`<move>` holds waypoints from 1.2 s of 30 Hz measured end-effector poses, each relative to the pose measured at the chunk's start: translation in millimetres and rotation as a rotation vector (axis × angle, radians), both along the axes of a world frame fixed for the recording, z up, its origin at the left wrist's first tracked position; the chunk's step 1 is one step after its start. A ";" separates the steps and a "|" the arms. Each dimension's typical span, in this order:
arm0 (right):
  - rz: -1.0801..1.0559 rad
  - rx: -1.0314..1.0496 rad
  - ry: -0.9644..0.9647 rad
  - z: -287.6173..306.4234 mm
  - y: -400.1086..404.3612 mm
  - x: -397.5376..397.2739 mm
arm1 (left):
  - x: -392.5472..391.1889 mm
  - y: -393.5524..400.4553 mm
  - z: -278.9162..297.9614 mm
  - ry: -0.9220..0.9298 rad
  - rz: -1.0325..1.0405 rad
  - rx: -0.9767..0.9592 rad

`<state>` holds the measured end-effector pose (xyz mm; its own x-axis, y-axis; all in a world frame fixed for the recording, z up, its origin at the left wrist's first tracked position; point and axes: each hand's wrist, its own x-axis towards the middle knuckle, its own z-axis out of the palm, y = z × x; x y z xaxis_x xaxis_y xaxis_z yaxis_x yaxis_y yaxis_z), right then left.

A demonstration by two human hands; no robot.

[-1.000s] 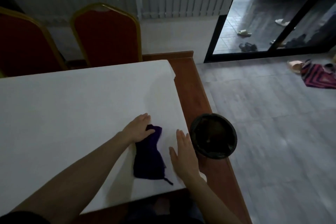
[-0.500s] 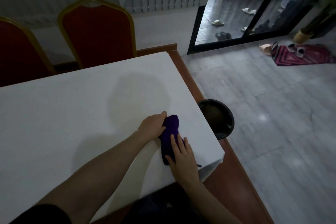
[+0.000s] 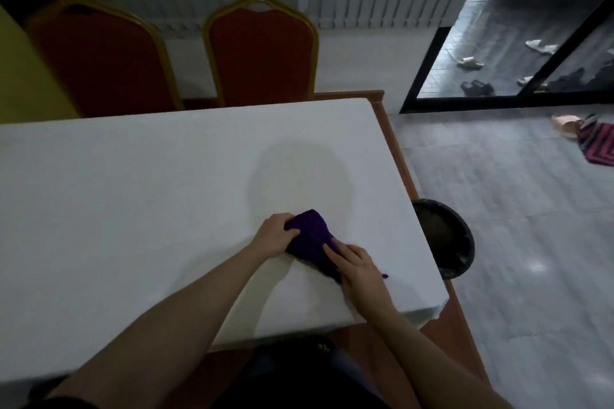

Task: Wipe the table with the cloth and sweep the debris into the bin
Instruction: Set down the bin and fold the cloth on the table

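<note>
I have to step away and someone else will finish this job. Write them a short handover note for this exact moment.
Left hand: fingers curled into the far end of the purple cloth, a firm grip.
Right hand: on the cloth's near end; fingers lie over it, grip unclear.
The cloth lies bunched on the white table, near its right edge. The black bin stands on the floor just past that edge, partly hidden by it.
Done: cannot tell; no debris is visible on the table.
Left: wipe toward the right edge and sweep any debris off into the bin.
</note>
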<state>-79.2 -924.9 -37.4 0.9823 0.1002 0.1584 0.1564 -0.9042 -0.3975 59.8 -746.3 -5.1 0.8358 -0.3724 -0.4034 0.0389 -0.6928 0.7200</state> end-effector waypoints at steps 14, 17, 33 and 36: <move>0.605 -0.030 -0.029 32.6 120.2 107.0 | -24.9 174.9 31.7 -0.086 0.583 -0.139; 0.685 -0.013 -0.045 33.6 180.3 125.5 | -25.9 233.1 34.7 -0.110 0.681 -0.134; 0.792 0.068 0.049 16.4 559.9 150.2 | -27.9 599.1 6.5 -0.108 0.891 -0.043; 0.811 0.060 0.064 17.2 614.5 156.3 | -23.3 647.3 6.9 -0.131 0.946 -0.007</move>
